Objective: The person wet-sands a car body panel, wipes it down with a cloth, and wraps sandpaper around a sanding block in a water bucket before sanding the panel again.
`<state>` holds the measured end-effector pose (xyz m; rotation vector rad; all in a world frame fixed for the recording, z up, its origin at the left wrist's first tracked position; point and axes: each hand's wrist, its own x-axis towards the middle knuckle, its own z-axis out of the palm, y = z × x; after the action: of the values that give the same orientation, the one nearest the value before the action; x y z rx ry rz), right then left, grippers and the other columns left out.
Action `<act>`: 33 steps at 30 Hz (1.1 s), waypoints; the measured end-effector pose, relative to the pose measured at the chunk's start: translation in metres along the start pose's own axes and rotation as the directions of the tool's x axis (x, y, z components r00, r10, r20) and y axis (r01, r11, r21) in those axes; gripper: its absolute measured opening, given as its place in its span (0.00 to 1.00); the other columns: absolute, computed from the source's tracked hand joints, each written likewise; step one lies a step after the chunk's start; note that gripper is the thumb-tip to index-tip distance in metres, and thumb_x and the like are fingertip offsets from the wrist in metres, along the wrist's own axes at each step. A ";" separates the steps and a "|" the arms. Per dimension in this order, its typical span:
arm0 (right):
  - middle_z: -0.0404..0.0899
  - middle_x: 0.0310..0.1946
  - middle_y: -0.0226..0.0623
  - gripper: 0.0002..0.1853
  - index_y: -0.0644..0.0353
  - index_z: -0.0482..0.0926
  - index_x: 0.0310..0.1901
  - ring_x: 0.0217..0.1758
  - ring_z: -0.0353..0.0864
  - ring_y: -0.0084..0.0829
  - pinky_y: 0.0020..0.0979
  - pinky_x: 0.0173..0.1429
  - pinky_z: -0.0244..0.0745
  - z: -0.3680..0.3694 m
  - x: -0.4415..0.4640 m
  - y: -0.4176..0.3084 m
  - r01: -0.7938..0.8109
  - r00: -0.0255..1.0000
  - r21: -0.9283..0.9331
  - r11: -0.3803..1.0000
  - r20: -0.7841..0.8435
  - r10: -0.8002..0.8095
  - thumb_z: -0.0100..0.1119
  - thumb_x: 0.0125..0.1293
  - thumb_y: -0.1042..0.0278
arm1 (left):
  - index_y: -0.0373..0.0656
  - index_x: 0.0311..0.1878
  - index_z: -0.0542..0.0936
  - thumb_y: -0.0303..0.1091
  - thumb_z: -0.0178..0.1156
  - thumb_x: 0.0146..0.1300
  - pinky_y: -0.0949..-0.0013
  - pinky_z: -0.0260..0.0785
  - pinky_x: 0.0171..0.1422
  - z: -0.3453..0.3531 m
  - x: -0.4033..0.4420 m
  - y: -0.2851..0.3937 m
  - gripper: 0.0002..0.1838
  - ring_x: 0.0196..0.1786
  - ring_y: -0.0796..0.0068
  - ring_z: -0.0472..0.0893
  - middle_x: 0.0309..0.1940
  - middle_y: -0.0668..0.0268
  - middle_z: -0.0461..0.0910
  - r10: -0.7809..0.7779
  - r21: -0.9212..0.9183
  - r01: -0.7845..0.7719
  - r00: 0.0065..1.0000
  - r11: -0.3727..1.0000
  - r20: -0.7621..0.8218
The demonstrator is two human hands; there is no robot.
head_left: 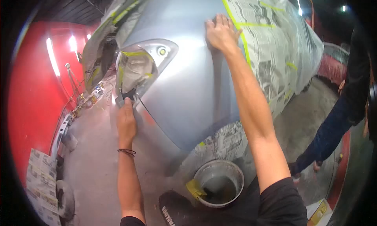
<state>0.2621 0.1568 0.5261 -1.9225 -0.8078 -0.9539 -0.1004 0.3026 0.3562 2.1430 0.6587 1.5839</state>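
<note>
My right hand (224,33) lies flat on the grey car panel (192,81), close to the yellow-green masking tape (244,41) along its edge. Nothing shows between its fingers, though whatever is under the palm is hidden. At the lower edge of the lamp opening (169,55), my left hand (126,122) is closed with the thumb up. A dark thin sheet (128,95) shows at its fingertips; its kind is unclear. Crumpled masking paper (136,69) fills the opening, and a round fitting (162,51) sits in its upper corner.
Taped newspaper (261,33) covers the car beyond the panel. Below stands a bucket (238,175) of dark liquid with a yellow cloth (195,189) over its rim. Another person (333,128) stands at right. A red wall (29,108) and parts along it are at left.
</note>
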 end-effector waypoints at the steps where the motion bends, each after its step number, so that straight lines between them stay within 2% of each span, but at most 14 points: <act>1: 0.55 0.88 0.41 0.39 0.58 0.60 0.85 0.92 0.46 0.48 0.77 0.86 0.32 0.000 -0.016 0.009 0.005 1.000 0.033 0.999 -0.030 -0.004 0.36 0.82 0.40 | 0.29 0.49 0.85 0.53 0.43 0.88 0.52 0.72 0.54 -0.001 -0.001 -0.002 0.33 0.46 0.51 0.85 0.40 0.45 0.87 0.016 0.015 -0.016 1.000 1.000 -0.002; 4: 0.54 0.89 0.42 0.39 0.59 0.58 0.85 0.93 0.44 0.49 0.78 0.86 0.30 0.005 -0.079 0.033 -0.019 0.988 0.131 0.991 -0.146 0.038 0.37 0.83 0.41 | 0.28 0.61 0.82 0.51 0.43 0.88 0.56 0.71 0.65 0.001 0.007 -0.015 0.31 0.58 0.52 0.83 0.53 0.45 0.86 -0.005 0.066 0.003 1.000 0.998 0.028; 6: 0.53 0.89 0.44 0.40 0.60 0.56 0.86 0.93 0.44 0.50 0.79 0.85 0.29 0.021 -0.138 0.041 -0.097 0.960 0.210 0.973 -0.238 0.147 0.38 0.83 0.41 | 0.26 0.67 0.80 0.50 0.44 0.88 0.57 0.69 0.72 -0.003 0.015 -0.056 0.32 0.64 0.50 0.82 0.61 0.43 0.84 0.205 0.295 -0.206 0.978 0.933 0.035; 7: 0.52 0.89 0.45 0.41 0.61 0.55 0.86 0.93 0.43 0.52 0.79 0.85 0.32 0.030 -0.168 0.026 -0.133 0.965 0.141 0.981 -0.208 0.161 0.40 0.83 0.40 | 0.25 0.65 0.81 0.52 0.45 0.88 0.55 0.69 0.73 -0.002 0.016 -0.087 0.33 0.63 0.49 0.83 0.60 0.42 0.85 0.463 0.451 -0.445 0.883 0.774 0.076; 8: 0.51 0.89 0.47 0.42 0.63 0.54 0.86 0.93 0.42 0.53 0.79 0.85 0.34 0.040 -0.198 -0.001 -0.163 0.968 0.061 0.985 -0.184 0.172 0.41 0.83 0.40 | 0.25 0.67 0.80 0.53 0.44 0.88 0.56 0.68 0.74 -0.001 0.013 -0.081 0.34 0.64 0.49 0.83 0.62 0.42 0.84 0.374 0.346 -0.373 0.925 0.861 0.067; 9: 0.52 0.88 0.47 0.41 0.61 0.55 0.86 0.92 0.46 0.55 0.81 0.83 0.38 0.042 -0.237 -0.038 -0.003 0.984 0.030 1.000 -0.176 0.008 0.46 0.82 0.42 | 0.26 0.69 0.79 0.54 0.43 0.88 0.57 0.67 0.76 -0.001 0.017 -0.064 0.35 0.66 0.49 0.82 0.65 0.42 0.83 0.289 0.236 -0.292 0.956 0.927 0.050; 11: 0.53 0.88 0.47 0.40 0.60 0.56 0.86 0.91 0.48 0.56 0.81 0.83 0.37 0.038 -0.298 -0.078 0.251 0.968 0.239 0.938 -0.089 -0.236 0.50 0.81 0.46 | 0.26 0.71 0.78 0.56 0.41 0.88 0.58 0.67 0.76 -0.004 0.017 -0.047 0.37 0.67 0.51 0.82 0.66 0.41 0.83 0.053 0.150 -0.063 0.996 0.987 0.074; 12: 0.53 0.88 0.47 0.40 0.60 0.57 0.86 0.91 0.49 0.56 0.80 0.84 0.36 0.034 -0.295 -0.063 0.205 0.978 0.197 0.959 -0.067 -0.195 0.50 0.81 0.47 | 0.26 0.72 0.78 0.57 0.41 0.88 0.58 0.67 0.76 -0.007 0.019 -0.041 0.38 0.68 0.53 0.82 0.67 0.41 0.82 -0.060 0.117 0.050 0.995 0.992 0.080; 16: 0.53 0.88 0.47 0.37 0.60 0.59 0.85 0.91 0.49 0.57 0.77 0.86 0.32 0.018 -0.263 0.055 -0.105 0.988 0.196 0.975 -0.090 0.124 0.50 0.81 0.52 | 0.25 0.64 0.83 0.62 0.40 0.87 0.61 0.69 0.70 0.000 0.015 -0.025 0.42 0.60 0.58 0.83 0.57 0.48 0.88 -0.088 0.125 0.089 0.996 0.988 -0.017; 19: 0.54 0.88 0.47 0.37 0.60 0.59 0.85 0.91 0.47 0.57 0.75 0.87 0.31 0.033 -0.281 0.051 -0.255 0.935 0.173 0.951 -0.205 0.288 0.50 0.81 0.53 | 0.26 0.63 0.84 0.63 0.40 0.87 0.61 0.70 0.67 -0.003 0.019 -0.029 0.42 0.55 0.60 0.83 0.52 0.51 0.88 -0.103 0.041 0.100 0.991 0.994 0.082; 24: 0.49 0.90 0.44 0.38 0.58 0.58 0.86 0.92 0.42 0.55 0.80 0.84 0.28 0.008 -0.342 0.042 0.075 0.983 0.134 0.988 0.157 -0.096 0.48 0.82 0.46 | 0.25 0.64 0.83 0.63 0.40 0.87 0.62 0.70 0.67 -0.003 0.014 -0.024 0.42 0.56 0.60 0.83 0.53 0.50 0.88 -0.059 0.029 0.057 0.995 0.998 0.074; 27: 0.49 0.89 0.45 0.38 0.58 0.57 0.86 0.91 0.47 0.53 0.80 0.85 0.31 0.022 -0.318 0.095 -0.260 0.965 0.126 0.957 -0.005 0.263 0.49 0.81 0.48 | 0.24 0.68 0.80 0.62 0.39 0.87 0.61 0.67 0.73 -0.003 0.014 -0.025 0.43 0.63 0.58 0.81 0.61 0.47 0.85 -0.069 0.045 0.066 0.995 0.997 0.066; 30: 0.44 0.90 0.52 0.36 0.60 0.54 0.86 0.93 0.38 0.56 0.79 0.85 0.30 0.041 -0.277 0.061 -0.432 0.880 0.204 0.878 -0.117 0.460 0.41 0.85 0.50 | 0.24 0.71 0.78 0.62 0.39 0.87 0.60 0.64 0.78 0.001 0.014 -0.023 0.42 0.70 0.56 0.78 0.68 0.44 0.81 -0.095 0.020 0.094 0.995 0.995 0.043; 33: 0.52 0.87 0.59 0.35 0.61 0.62 0.83 0.90 0.52 0.49 0.71 0.86 0.41 0.035 -0.251 0.022 -0.217 0.942 0.058 0.974 -0.249 0.225 0.45 0.84 0.47 | 0.24 0.73 0.75 0.61 0.38 0.87 0.60 0.61 0.81 -0.004 0.017 -0.034 0.42 0.73 0.55 0.77 0.71 0.44 0.79 -0.068 0.054 0.064 0.995 0.997 0.073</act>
<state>0.1634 0.1331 0.2925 -1.7753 -0.4435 -1.0164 -0.1049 0.3404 0.3515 2.1825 0.7453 1.4606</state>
